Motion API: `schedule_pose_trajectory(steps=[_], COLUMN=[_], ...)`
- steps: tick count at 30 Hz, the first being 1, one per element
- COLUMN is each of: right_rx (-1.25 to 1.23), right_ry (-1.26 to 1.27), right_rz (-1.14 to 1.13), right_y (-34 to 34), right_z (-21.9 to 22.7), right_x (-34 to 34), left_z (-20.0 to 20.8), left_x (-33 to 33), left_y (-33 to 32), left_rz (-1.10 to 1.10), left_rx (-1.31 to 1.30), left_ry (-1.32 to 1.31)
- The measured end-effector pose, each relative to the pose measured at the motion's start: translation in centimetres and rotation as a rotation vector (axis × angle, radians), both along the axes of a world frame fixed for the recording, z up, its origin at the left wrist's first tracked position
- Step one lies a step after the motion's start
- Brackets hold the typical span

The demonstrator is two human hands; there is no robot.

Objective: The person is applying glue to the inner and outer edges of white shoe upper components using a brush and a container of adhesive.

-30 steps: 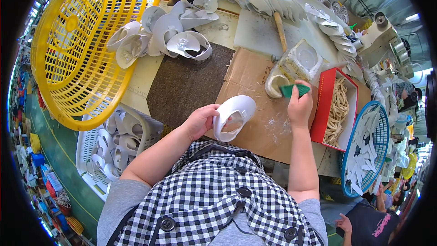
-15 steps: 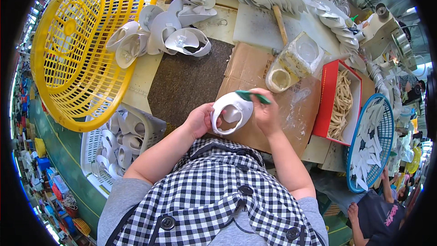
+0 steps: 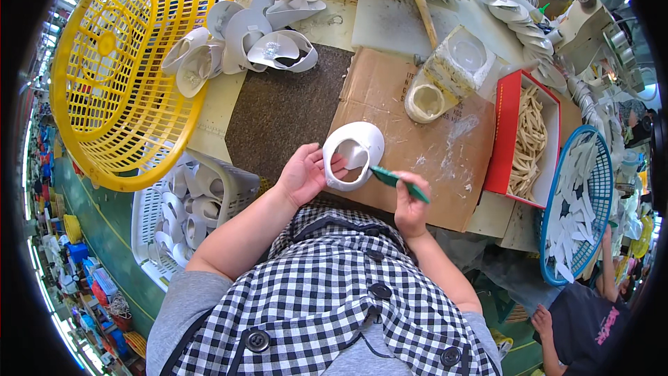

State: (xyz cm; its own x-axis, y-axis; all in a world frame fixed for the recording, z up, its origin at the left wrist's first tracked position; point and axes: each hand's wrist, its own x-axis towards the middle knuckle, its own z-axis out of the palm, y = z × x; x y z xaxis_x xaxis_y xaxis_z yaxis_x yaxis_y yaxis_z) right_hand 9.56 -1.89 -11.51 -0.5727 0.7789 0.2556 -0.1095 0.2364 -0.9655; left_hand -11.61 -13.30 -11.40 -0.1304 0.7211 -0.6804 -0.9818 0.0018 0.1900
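My left hand (image 3: 303, 173) has its palm turned up, with its fingers reaching into the opening of a white shoe upper (image 3: 373, 141) and holding it. The upper sits over the near edge of a cardboard sheet (image 3: 383, 101). In my right hand (image 3: 412, 214) is a flat green hand tool (image 3: 403, 184), perhaps a scraper or brush. Its tip meets the upper's lower right rim; the exact kind of tool cannot be made out. Beyond the hands stands a crusted pot (image 3: 426, 102) with pale, glue-like stuff inside.
At the left are a yellow basket (image 3: 132, 179), a white basket (image 3: 241, 193) of uppers and more white uppers (image 3: 245, 36). Behind the pot leans a wooden handle (image 3: 424, 19). Rightward stand a red box (image 3: 502, 136) of beige strips, a blue basket (image 3: 604, 212) and a co-worker (image 3: 583, 324).
My right hand has moved down toward me with the green tool, from the upper's top right to its lower right rim. My left hand's fingers have opened out somewhat.
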Motion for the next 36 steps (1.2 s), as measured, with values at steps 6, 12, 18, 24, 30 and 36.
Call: schedule_pose_trajectory(steps=[6, 12, 18, 24, 30, 36], right_rx=[0.018, 0.230, 0.201, 0.034, -0.102, -0.052], right_ry=[-0.019, 0.184, 0.176, 0.069, 0.029, 0.071], right_rz=[-0.036, 0.059, 0.201, 0.293, 0.309, 0.071], right_y=[0.6, -0.1, 1.1, 2.2, 2.3, 1.2], right_z=[1.5, 5.2, 2.3, -0.2, -0.1, 4.4], right_x=[-1.1, -2.0, -2.9, -1.8, -1.6, -2.7], left_z=[5.5, 6.7, 5.3, 4.3, 5.1, 5.6], left_x=[2.4, 3.5, 3.5, 4.6, 5.6, 2.8], left_y=[-0.4, 0.2, -0.9, -1.4, -1.7, -3.0], left_rz=[-0.040, 0.114, 0.120, 0.218, 0.237, 0.467], left_rx=[0.236, 0.162, 0.140, 0.069, 0.027, 0.083], left_ry=[-0.085, 0.006, 0.030, -0.042, 0.013, -0.043])
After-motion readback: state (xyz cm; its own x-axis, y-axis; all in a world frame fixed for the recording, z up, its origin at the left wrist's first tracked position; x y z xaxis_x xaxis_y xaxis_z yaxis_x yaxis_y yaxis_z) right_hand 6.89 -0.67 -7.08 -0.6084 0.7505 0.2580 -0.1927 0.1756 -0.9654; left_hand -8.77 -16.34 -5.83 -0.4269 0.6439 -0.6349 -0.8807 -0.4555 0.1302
